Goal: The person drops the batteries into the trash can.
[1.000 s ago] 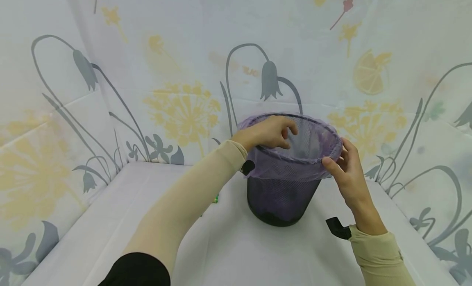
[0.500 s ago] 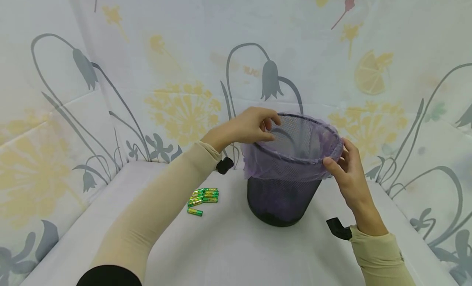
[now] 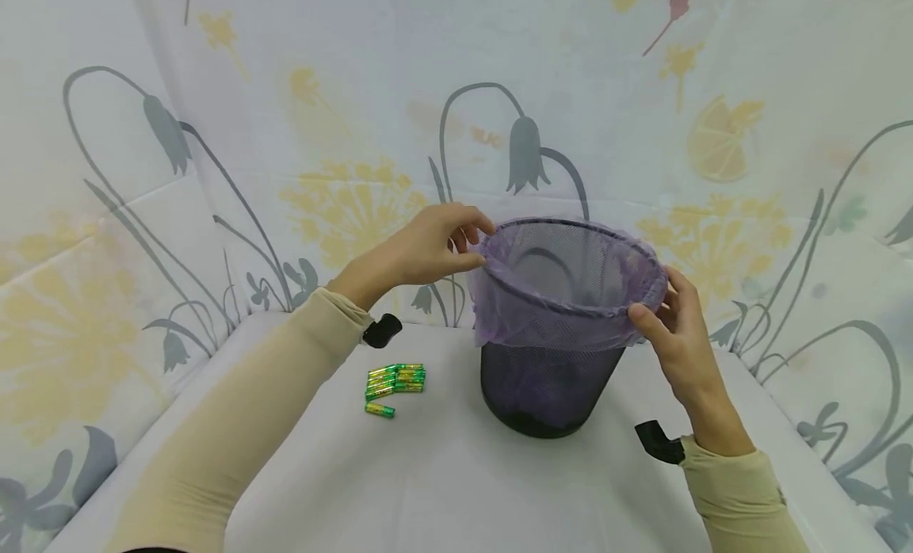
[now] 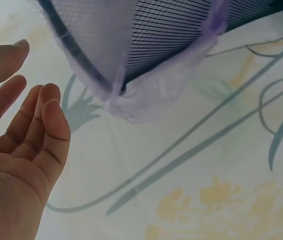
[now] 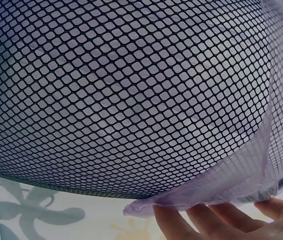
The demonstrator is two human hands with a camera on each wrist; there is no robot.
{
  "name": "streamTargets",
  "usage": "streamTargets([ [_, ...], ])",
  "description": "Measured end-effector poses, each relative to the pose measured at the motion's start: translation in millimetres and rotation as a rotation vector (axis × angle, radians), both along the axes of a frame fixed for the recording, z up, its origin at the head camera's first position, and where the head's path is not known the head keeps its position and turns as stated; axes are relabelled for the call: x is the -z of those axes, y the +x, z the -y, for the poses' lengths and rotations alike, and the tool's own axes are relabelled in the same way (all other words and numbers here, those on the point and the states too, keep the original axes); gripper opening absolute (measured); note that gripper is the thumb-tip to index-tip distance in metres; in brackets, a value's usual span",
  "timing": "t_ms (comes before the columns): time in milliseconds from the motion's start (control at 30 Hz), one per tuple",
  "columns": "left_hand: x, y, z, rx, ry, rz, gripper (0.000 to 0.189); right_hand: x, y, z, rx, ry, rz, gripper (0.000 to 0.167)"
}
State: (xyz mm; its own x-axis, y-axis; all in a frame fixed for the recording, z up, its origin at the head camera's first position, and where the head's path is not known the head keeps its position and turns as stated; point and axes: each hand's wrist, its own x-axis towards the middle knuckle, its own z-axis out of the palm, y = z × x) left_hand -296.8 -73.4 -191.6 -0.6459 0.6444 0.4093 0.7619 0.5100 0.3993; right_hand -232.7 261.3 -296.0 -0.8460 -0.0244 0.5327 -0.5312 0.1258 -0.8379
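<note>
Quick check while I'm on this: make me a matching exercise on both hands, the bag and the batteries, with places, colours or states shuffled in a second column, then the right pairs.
Things
1. left hand
2. bag
3. right hand
4. batteries

Places, colours, states
A. green and gold, on the table
B. gripping at the right side of the bin
C. holding nothing
D. purple, folded over the bin's top

Pairs: 1-C, 2-D, 3-B, 4-A

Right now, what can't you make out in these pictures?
Bin, inside bottom: head view, hidden by its near side and bag.
Batteries, any lettering: head view, too small.
Left hand, part of palm: left wrist view, cut off by left and bottom edges.
</note>
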Motion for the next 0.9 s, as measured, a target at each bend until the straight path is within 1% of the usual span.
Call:
streamTargets([
  [100, 8.1, -0.3, 10.4, 0.012, 0.034, -0.021, 0.033, -0.1, 0.3, 0.4, -0.003, -0.005, -0.004, 0.066],
  [200, 16.0, 0.0, 21.4, 0.005, 0.058, -0.038, 0.032, -0.4, 0.5, 0.6, -0.005, -0.013, -0.008, 0.066],
  [367, 31.4, 1.1, 38.6, -0.027, 0.071, -0.034, 0.03, -0.3, 0.3, 0.1, -0.007, -0.017, -0.009, 0.066],
  [467, 42.7, 3.1, 46.2, -0.027, 0.075, -0.021, 0.03, 0.0, 1.0, -0.5, -0.005, -0.011, -0.005, 0.066],
  [633, 67.2, 6.3, 56.1, -0.006, 0.087, -0.005, 0.029, 0.3, 1.8, -0.9, -0.003, -0.005, 0.001, 0.066],
  [800, 95.6, 9.5, 65.6, -0.016, 0.077, 0.028, 0.028, -0.2, 1.6, -0.5, 0.006, 0.006, 0.006, 0.067],
  [900, 109.9, 12.9, 71.3, -0.03, 0.065, 0.054, 0.028, -0.4, 1.8, -0.1, 0.005, 0.008, 0.011, 0.068],
])
